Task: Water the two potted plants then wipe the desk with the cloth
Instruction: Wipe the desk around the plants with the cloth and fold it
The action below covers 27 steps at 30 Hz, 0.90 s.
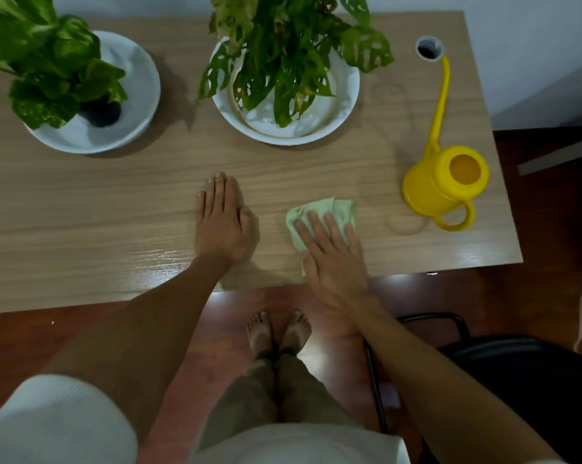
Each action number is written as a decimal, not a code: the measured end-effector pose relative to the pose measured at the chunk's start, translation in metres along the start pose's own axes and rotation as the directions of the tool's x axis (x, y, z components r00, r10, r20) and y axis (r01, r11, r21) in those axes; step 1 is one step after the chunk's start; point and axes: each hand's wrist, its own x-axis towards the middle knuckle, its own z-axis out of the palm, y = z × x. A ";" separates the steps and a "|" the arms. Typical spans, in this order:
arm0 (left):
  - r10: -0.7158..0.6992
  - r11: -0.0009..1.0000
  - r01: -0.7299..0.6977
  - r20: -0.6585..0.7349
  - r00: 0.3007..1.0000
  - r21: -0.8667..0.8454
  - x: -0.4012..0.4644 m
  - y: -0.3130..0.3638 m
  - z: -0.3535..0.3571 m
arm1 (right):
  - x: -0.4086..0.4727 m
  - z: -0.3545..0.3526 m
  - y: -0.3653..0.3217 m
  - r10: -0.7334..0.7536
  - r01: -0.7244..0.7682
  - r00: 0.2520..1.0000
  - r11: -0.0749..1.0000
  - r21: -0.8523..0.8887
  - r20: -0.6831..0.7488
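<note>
A: Two hands on the desk (82, 209), both palm down. The left hand (223, 220) lies flat on bare wood near the middle, fingers straight and close together, holding nothing.

B: And the right hand (333, 256)?

A: Flat too, fingers slightly spread, pressing on the cloth (319, 212). Pale green, crumpled. It sits near the front edge, right of centre, with its far half sticking out beyond the fingertips.

B: The plants?

A: At the back. The left plant (45, 68), with broad, variegated leaves, stands in a white dish (139, 95) at the far left; a dark pot shows beneath the leaves. The middle plant (283, 61), with holey leaves, some browned, stands in a white bowl (346, 105). I cannot tell from here whether the soil is wet.

B: Watering can?

A: The yellow can (437, 189) is upright on the right side of the desk, well apart from the cloth, handle toward the front edge, long spout pointing back at a round cable hole (429, 48).

B: Desk surface?

A: There's a faint ring mark just left of the can's handle. Glare lies along the front edge.

B: Anything below?

A: Bare feet (279, 333) on a reddish floor, and a black chair (504, 360) to the right.
</note>
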 end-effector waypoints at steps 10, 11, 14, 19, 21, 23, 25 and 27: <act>-0.005 0.868 0.083 0.157 0.988 -0.490 0.018 0.034 -0.049 | 0.031 -0.095 0.001 0.156 -0.601 0.739 -0.287 0.746 0.656; -0.041 0.793 0.178 0.240 0.970 -0.583 0.021 0.045 -0.056 | 0.033 -0.105 0.007 0.113 -0.597 0.728 -0.378 0.707 0.676; -0.028 0.478 0.504 0.561 0.827 -0.719 0.028 0.076 -0.075 | 0.037 -0.132 0.022 0.038 -0.595 0.725 -0.467 0.654 0.688; 0.101 0.327 0.660 0.719 0.687 -0.676 0.031 0.092 -0.093 | 0.046 -0.156 0.030 -0.003 -0.597 0.729 -0.492 0.634 0.685; 0.085 0.312 0.653 0.704 0.705 -0.691 0.034 0.093 -0.091 | 0.048 -0.159 0.031 -0.035 -0.617 0.728 -0.470 0.632 0.685; 0.067 0.343 0.637 0.695 0.716 -0.690 0.035 0.093 -0.087 | 0.049 -0.158 0.032 -0.036 -0.630 0.732 -0.416 0.656 0.680; 0.026 0.388 0.614 0.674 0.738 -0.687 0.034 0.094 -0.081 | 0.047 -0.155 0.033 -0.014 -0.630 0.749 -0.323 0.706 0.662; -0.035 0.386 0.621 0.661 0.749 -0.683 0.032 0.093 -0.074 | 0.049 -0.142 0.037 0.029 -0.611 0.775 -0.225 0.759 0.632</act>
